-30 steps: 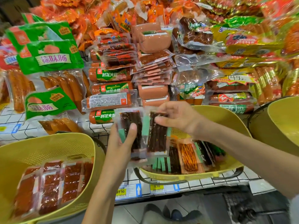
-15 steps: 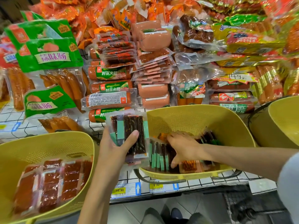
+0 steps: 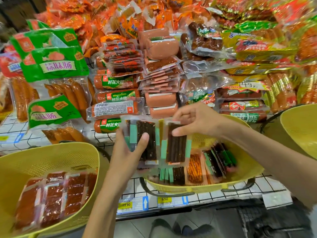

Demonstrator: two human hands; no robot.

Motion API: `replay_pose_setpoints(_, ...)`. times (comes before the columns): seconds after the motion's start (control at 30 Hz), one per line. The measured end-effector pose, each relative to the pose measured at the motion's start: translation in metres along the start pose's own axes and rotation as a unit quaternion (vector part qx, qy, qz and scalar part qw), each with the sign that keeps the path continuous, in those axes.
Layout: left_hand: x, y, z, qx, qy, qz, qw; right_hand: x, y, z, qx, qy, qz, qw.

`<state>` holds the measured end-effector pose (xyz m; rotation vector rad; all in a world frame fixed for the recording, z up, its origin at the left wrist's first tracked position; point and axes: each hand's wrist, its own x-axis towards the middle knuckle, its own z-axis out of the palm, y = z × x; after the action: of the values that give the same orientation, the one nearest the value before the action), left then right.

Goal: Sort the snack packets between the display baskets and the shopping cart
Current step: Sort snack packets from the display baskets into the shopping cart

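Pinching a single packet (image 3: 176, 148) of dark sticks by its top edge, your right hand (image 3: 197, 121) holds it upright, thumb in front and fingers (image 3: 179, 115) curled behind the seal. It hangs just beside the stack (image 3: 151, 150) of like packets that your left hand (image 3: 127, 152) grips, thumb pressed across the front, the other fingers hidden behind.

These look light, thin and floppy, with slick clear film, so a loose stack may fan out or slip. Take each by its flat sealed edge or across its width, not by the sticks, which could snap.

Directly below your fingers sits the yellow basket (image 3: 188, 188), with more such packets and some orange ones standing on edge. Left of your left fingers is a second basket (image 3: 51, 152) of red packets; right of your right fingers, a third basket (image 3: 300, 127). All rest on a white wire shelf (image 3: 257, 188) with price tags (image 3: 127, 205) along its front, and sausages (image 3: 116, 110) are piled beyond your fingers. What looks like the cart (image 3: 265, 220) shows as dark mesh below, nearer you.
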<state>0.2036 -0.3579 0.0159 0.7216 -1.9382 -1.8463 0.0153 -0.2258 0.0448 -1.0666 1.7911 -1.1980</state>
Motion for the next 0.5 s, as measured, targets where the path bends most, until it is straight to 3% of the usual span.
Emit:
replay_pose_setpoints(0.1, 0.001, 0.006, 0.014, -0.063, -0.116, -0.048, 0.990, 0.010, -0.012, 0.024, -0.009, 0.084, -0.018, 0.996)
replay_pose_setpoints(0.17, 0.002, 0.008, 0.021, -0.067, -0.109, -0.051, 0.990, 0.012, -0.013, 0.035, -0.009, 0.186, -0.033, 0.982)
replay_pose_setpoints(0.23, 0.005, 0.009, 0.026, -0.078, -0.077, -0.050, 0.993, 0.006, -0.009, 0.036, 0.008, 0.253, 0.011, 0.967)
replay_pose_setpoints(0.3, 0.006, 0.010, 0.030, -0.063, -0.048, -0.043, 0.996, -0.007, 0.000, 0.034, 0.129, 0.191, 0.125, 0.965)
replay_pose_setpoints(0.37, 0.008, 0.012, 0.037, -0.005, -0.036, -0.012, 0.999, -0.023, 0.010, 0.043, 0.313, 0.054, 0.185, 0.930)
replay_pose_setpoints(0.43, 0.005, 0.016, 0.047, 0.026, -0.067, 0.001, 0.997, -0.034, 0.019, 0.054, 0.449, -0.018, 0.154, 0.880)
replay_pose_setpoints(0.5, 0.000, 0.020, 0.051, 0.040, -0.104, 0.029, 0.993, -0.038, 0.024, 0.058, 0.506, -0.020, 0.128, 0.853)
